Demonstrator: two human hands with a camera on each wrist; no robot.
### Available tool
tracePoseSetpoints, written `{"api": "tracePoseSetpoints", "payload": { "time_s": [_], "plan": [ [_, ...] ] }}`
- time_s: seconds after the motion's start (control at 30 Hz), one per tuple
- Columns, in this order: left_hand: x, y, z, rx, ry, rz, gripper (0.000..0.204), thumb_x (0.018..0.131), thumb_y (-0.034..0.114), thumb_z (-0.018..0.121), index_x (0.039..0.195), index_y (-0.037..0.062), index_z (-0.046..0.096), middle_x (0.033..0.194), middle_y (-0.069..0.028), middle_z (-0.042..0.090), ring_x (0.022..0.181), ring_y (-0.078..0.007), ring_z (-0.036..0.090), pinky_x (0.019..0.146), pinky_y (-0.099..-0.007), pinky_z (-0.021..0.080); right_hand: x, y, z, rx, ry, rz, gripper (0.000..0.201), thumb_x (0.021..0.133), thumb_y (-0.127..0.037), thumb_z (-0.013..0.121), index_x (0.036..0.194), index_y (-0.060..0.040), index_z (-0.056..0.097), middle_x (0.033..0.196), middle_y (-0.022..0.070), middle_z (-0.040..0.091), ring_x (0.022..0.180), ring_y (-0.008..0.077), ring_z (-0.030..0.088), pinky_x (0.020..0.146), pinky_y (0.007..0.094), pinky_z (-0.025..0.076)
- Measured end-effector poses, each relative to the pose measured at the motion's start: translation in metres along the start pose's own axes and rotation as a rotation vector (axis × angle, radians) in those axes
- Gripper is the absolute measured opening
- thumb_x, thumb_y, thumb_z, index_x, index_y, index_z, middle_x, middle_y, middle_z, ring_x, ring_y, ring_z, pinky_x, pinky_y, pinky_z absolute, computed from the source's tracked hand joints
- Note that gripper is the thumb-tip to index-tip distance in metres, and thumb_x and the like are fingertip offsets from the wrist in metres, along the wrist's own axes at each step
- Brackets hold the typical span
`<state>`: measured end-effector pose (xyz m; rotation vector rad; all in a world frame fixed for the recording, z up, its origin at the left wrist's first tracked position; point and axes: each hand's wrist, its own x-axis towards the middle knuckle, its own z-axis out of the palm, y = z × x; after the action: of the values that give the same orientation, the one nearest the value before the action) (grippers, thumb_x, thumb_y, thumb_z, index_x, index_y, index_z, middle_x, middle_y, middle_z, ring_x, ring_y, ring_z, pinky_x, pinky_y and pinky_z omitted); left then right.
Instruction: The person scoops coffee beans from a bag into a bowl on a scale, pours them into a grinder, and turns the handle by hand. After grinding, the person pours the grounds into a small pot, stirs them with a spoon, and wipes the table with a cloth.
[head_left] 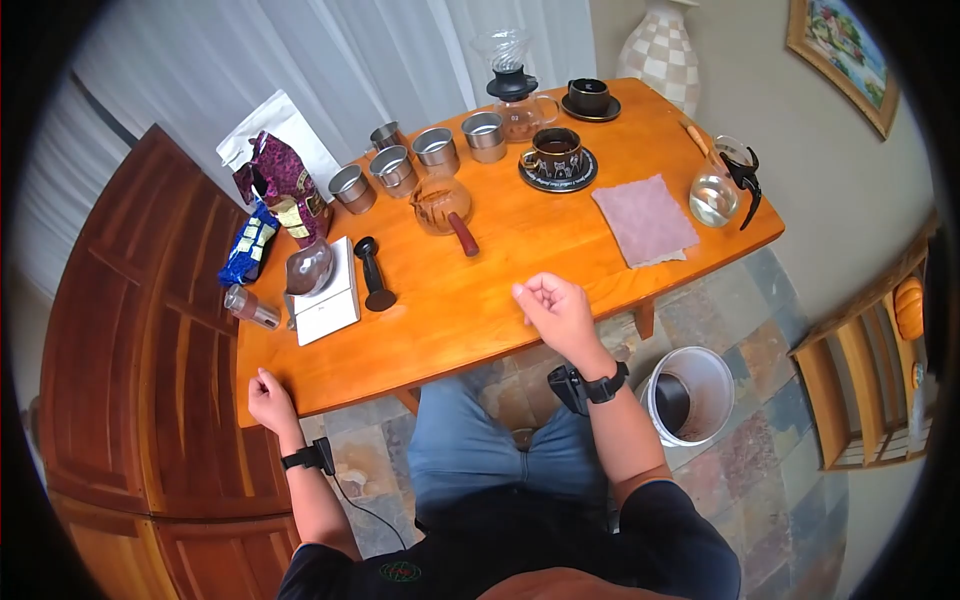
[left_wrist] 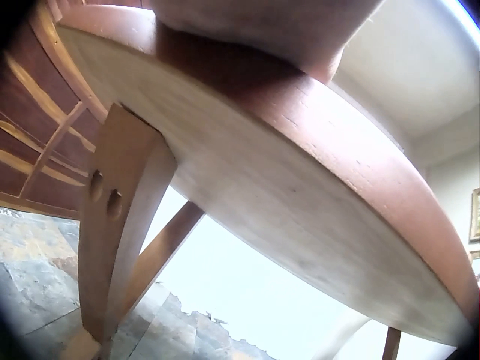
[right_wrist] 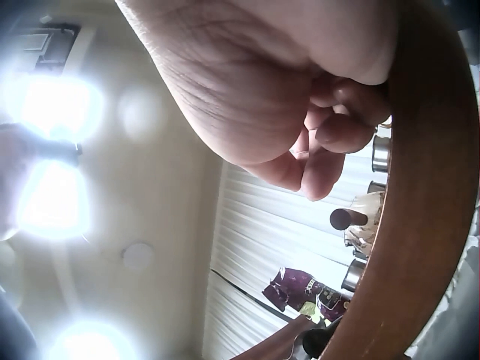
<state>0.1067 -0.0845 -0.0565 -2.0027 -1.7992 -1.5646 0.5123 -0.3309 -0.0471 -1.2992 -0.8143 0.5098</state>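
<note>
My left hand [head_left: 271, 401] rests at the table's front left corner, fingers loosely curled and holding nothing; the left wrist view has only part of the hand [left_wrist: 270, 26] above the table edge. Over the front edge, my right hand [head_left: 562, 318] holds nothing, its fingers [right_wrist: 341, 135] loosely bent in the right wrist view. Nearest to it is a glass pot with a red handle [head_left: 463, 235]. A black tamper-like tool [head_left: 372, 275] lies beside a white scale [head_left: 330, 312] that bears a glass vessel [head_left: 309, 268].
Metal cups [head_left: 436, 150], a dripper on a carafe [head_left: 513, 85] and dark cups on saucers [head_left: 557, 148] stand at the back. Coffee bags [head_left: 280, 185] are at left. A pink cloth [head_left: 648, 220] and glass kettle [head_left: 715, 198] are at right; a bucket [head_left: 715, 380] stands on the floor.
</note>
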Motion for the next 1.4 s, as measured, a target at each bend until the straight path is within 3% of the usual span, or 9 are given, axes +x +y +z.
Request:
{"api": "tracePoseSetpoints", "payload": {
  "time_s": [0.67, 0.77, 0.93, 1.0, 1.13, 1.2, 1.27, 1.3, 1.4],
  "plan": [
    [-0.058, 0.009, 0.018, -0.186, 0.143, 0.096, 0.039, 0.099, 0.018, 0.056, 0.067, 0.0000, 0.044, 0.063, -0.0128, 0.044, 0.059, -0.0272, 0.041, 0.058, -0.0410, 0.036, 0.004, 0.011, 0.001, -0.110, 0.035, -0.094, 0.025, 0.093, -0.021, 0.068, 0.079, -0.0012, 0.063, 0.056, 0.0002, 0.056, 0.050, 0.0056, 0.047, 0.048, 0.0261, 0.037],
    [-0.059, 0.012, 0.015, -0.214, 0.143, 0.165, 0.038, 0.101, 0.019, 0.053, 0.069, -0.0001, 0.044, 0.063, -0.0093, 0.041, 0.059, -0.0204, 0.039, 0.057, -0.0367, 0.036, 0.001, 0.002, 0.001, -0.124, 0.030, -0.050, 0.022, 0.094, -0.019, 0.067, 0.082, -0.0010, 0.063, 0.059, -0.0012, 0.058, 0.052, 0.0044, 0.049, 0.049, 0.0240, 0.038],
    [-0.061, 0.019, 0.009, -0.223, 0.160, 0.299, 0.036, 0.096, 0.006, 0.054, 0.064, 0.0020, 0.039, 0.062, -0.0109, 0.038, 0.063, -0.0277, 0.038, 0.060, -0.0409, 0.032, -0.005, -0.008, -0.014, 0.080, -0.117, 0.084, 0.020, 0.096, -0.020, 0.068, 0.086, -0.0033, 0.065, 0.068, -0.0041, 0.060, 0.060, 0.0032, 0.055, 0.054, 0.0204, 0.042],
    [-0.062, 0.015, 0.010, -0.223, 0.170, 0.316, 0.035, 0.095, 0.004, 0.054, 0.063, 0.0028, 0.039, 0.062, -0.0104, 0.038, 0.064, -0.0279, 0.038, 0.061, -0.0407, 0.033, -0.007, -0.020, -0.028, 0.019, -0.111, 0.134, 0.019, 0.095, -0.021, 0.068, 0.085, -0.0046, 0.065, 0.070, -0.0046, 0.061, 0.061, 0.0032, 0.055, 0.056, 0.0196, 0.042],
    [-0.063, 0.013, 0.007, -0.236, 0.166, 0.388, 0.032, 0.091, 0.001, 0.056, 0.064, 0.0044, 0.040, 0.064, -0.0092, 0.041, 0.065, -0.0280, 0.039, 0.062, -0.0399, 0.033, 0.007, -0.043, -0.072, -0.489, 0.076, -0.093, 0.019, 0.094, -0.021, 0.069, 0.090, -0.0019, 0.068, 0.076, 0.0011, 0.067, 0.063, 0.0084, 0.058, 0.057, 0.0231, 0.045],
    [-0.064, 0.005, 0.009, -0.248, 0.166, 0.386, 0.029, 0.090, 0.002, 0.057, 0.065, 0.0051, 0.041, 0.066, -0.0087, 0.042, 0.066, -0.0277, 0.040, 0.064, -0.0396, 0.033, 0.019, -0.074, -0.085, -1.034, 0.097, -0.228, 0.024, 0.094, -0.022, 0.066, 0.104, -0.0003, 0.067, 0.094, 0.0109, 0.070, 0.081, 0.0228, 0.065, 0.071, 0.0320, 0.052],
    [-0.063, 0.005, 0.006, -0.248, 0.122, 0.444, 0.027, 0.089, 0.003, 0.057, 0.066, 0.0061, 0.043, 0.068, -0.0083, 0.044, 0.067, -0.0279, 0.041, 0.065, -0.0397, 0.033, 0.038, -0.069, -0.111, -1.119, 0.015, -0.280, 0.034, 0.094, -0.024, 0.063, 0.121, -0.0018, 0.062, 0.118, 0.0190, 0.063, 0.108, 0.0347, 0.061, 0.091, 0.0391, 0.050],
    [-0.062, 0.004, 0.005, -0.248, 0.122, 0.433, 0.027, 0.089, 0.003, 0.057, 0.066, 0.0061, 0.043, 0.068, -0.0083, 0.044, 0.067, -0.0279, 0.041, 0.065, -0.0397, 0.033, 0.048, -0.060, -0.129, -1.077, -0.086, -0.072, 0.049, 0.098, -0.028, 0.057, 0.141, -0.0054, 0.049, 0.140, 0.0229, 0.051, 0.131, 0.0371, 0.049, 0.108, 0.0394, 0.040],
    [-0.063, 0.003, 0.003, -0.229, 0.091, 0.439, 0.026, 0.088, 0.004, 0.058, 0.066, 0.0070, 0.044, 0.069, -0.0081, 0.045, 0.069, -0.0286, 0.042, 0.066, -0.0400, 0.033, 0.070, -0.020, -0.160, -1.156, -0.146, 0.114, 0.058, 0.101, -0.035, 0.053, 0.149, -0.0081, 0.039, 0.151, 0.0250, 0.040, 0.141, 0.0384, 0.038, 0.115, 0.0382, 0.032]
  ]
}}
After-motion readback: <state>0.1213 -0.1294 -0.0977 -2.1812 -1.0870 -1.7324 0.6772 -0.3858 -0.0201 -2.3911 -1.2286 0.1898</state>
